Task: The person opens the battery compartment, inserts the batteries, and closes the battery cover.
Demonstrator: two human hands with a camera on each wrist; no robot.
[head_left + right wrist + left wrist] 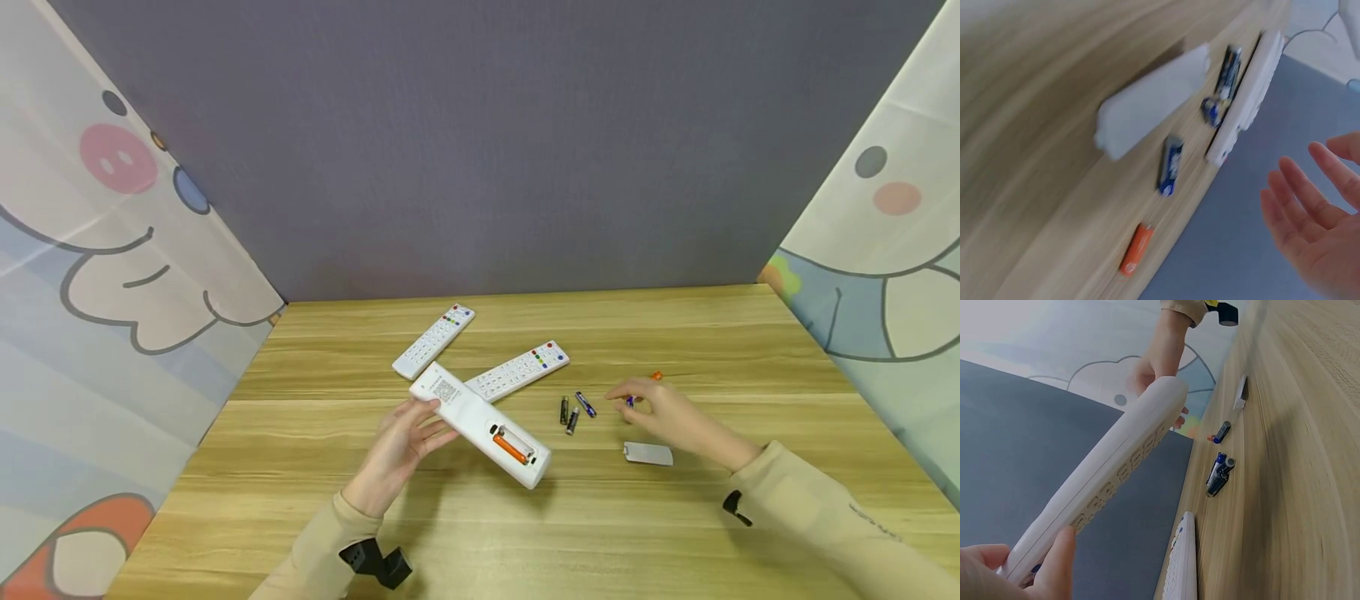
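My left hand [397, 450] grips a white remote control [472, 417] by one end and holds it above the table, back side up. Its battery compartment is uncovered, and a single orange battery [510, 449] lies in one slot beside a bare one. My right hand [660, 412] hovers over the table with relaxed, spread fingers and nothing between them. Beneath it, partly hidden in the head view, is a blue battery [1171, 165], with a loose orange battery [1137, 249] beyond. The white battery cover [648, 453] lies on the table near that hand.
Two more white remotes lie button side up at the back: one at the left [433, 342], another [519, 372] partly behind the held remote. Dark batteries [567, 414] and a blue-and-white battery [585, 405] lie between the hands. A grey panel [517, 150] stands behind the wooden table [525, 550].
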